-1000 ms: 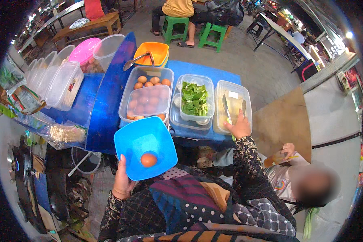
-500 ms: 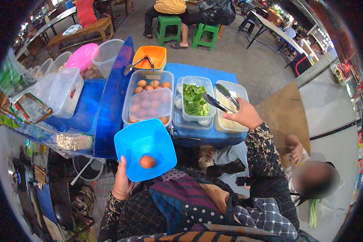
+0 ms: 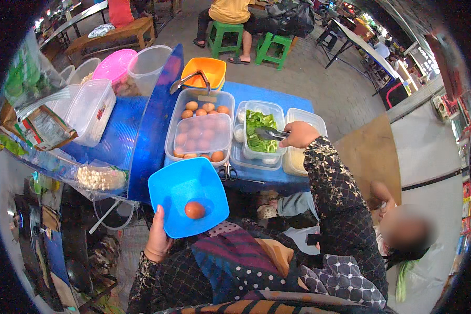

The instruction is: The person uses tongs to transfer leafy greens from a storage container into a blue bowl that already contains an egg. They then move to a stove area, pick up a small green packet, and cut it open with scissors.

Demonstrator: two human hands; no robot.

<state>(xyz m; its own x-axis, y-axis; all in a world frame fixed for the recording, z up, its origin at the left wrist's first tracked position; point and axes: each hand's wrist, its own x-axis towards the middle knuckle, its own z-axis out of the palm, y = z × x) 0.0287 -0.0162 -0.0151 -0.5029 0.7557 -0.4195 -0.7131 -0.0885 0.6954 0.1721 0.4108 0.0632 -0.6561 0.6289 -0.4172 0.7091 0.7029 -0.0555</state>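
Observation:
My left hand (image 3: 158, 234) grips the rim of a square blue bowl (image 3: 180, 180), tilted toward me, with one brown egg (image 3: 194, 210) inside. In my right hand (image 3: 300, 135) is a pair of dark-tipped tongs (image 3: 271, 133), its tips down among chopped green leaves (image 3: 257, 119). The leaves fill a clear plastic container (image 3: 261, 153) that rests on a larger one. To its left, a clear tub (image 3: 171, 123) holds several brown eggs (image 3: 192, 105), partly under a translucent lid. On the right side, another clear container (image 3: 319, 121) holds something pale, partly behind my hand.
Orange bowls (image 3: 206, 67) with a second pair of tongs (image 3: 191, 80) stand at the blue table's back. A blue upright panel (image 3: 154, 120) divides the left side, where tubs and a pink basket (image 3: 113, 65) stand. Scissors (image 3: 228, 171) hang at the front edge. Another person (image 3: 397, 230) is at the right.
My right hand has moved left and slightly down from beside the pale-filled container. The tongs, spread apart before, now dip into the leaves with their tips closer together. The blue bowl stays nearly still.

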